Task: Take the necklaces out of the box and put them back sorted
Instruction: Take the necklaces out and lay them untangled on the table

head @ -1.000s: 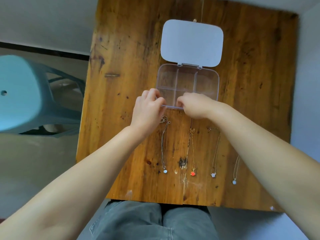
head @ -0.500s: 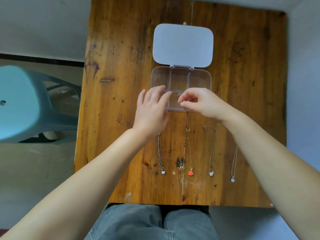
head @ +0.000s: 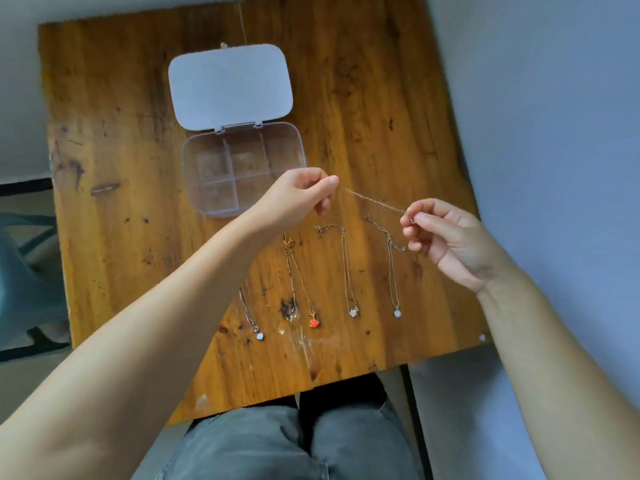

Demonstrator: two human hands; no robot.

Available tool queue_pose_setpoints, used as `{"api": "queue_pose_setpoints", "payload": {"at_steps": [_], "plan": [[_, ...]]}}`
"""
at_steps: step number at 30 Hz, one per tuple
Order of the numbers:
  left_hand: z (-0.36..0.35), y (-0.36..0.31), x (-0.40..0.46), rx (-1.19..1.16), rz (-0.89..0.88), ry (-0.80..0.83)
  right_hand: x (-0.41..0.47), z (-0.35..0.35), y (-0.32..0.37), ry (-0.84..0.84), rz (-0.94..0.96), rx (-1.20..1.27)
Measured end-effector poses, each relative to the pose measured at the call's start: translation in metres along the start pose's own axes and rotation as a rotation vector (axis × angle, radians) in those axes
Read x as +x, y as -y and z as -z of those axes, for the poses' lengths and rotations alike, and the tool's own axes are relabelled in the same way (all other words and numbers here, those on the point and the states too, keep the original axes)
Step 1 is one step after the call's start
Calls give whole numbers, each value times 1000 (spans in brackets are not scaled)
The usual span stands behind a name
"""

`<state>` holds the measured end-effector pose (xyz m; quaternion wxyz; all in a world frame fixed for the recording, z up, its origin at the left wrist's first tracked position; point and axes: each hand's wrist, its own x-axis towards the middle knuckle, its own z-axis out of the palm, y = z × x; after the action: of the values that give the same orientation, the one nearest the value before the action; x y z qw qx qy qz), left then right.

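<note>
Head view of a worn, dark-grained wooden tabletop with a clear plastic compartment box near its centre; the box's frosted white hinged lid lies folded flat at 12 o'clock from the tray, and the visible compartments show no chain. The left hand, at 4 o'clock from the box and overlapping its near right corner, is closed with thumb and forefinger pinched on one end of a thin silver chain necklace. The right hand, at 4 o'clock from the left hand, pinches the other end between thumb and forefinger, the remaining fingers loosely curled; the chain runs taut between the two hands above the table. Four further necklaces lie stretched on the wood at 6 o'clock from the hands, roughly parallel: a silver chain with pale round pendant, partly hidden under the left forearm; a gold chain with red pendant; a silver chain with small white clover pendant; and a silver chain with pale blue bead pendant, its upper end just beside the right hand. Grey trousers show at 6 o'clock, below the table edge.
</note>
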<state>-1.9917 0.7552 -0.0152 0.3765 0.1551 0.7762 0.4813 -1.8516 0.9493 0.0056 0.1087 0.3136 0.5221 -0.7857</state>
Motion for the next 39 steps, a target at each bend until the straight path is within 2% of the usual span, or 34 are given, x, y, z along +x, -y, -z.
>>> {"api": "queue_pose_setpoints", "payload": {"at_steps": [3,6,10,14,16,21,26,29,32,39], "plan": [[-29,-15,25,31,27,75,-22,31,-19,-128,-29,-79],[-58,-31,50,65,49,135,-37,57,-47,-313,-81,-295],[-102,-39,77,58,75,134,-43,75,-85,-531,-151,-419],[-149,-30,94,258,34,99,-39,78,-120,-638,-210,-422],[-164,-23,100,356,-10,71,-38,77,-130,-667,-220,-517],[-175,-11,112,641,-149,66,-41,73,-134,-689,-121,-731],[-173,-7,115,879,-343,53,-39,73,-134,-664,-153,-803],[-162,-5,106,877,-398,44,-40,75,-126,-683,-184,-700],[-135,-2,88,807,-358,68,-41,76,-112,-710,-167,-650],[-42,45,-1,651,-181,-63,-12,29,-69,-522,-53,-780]]}}
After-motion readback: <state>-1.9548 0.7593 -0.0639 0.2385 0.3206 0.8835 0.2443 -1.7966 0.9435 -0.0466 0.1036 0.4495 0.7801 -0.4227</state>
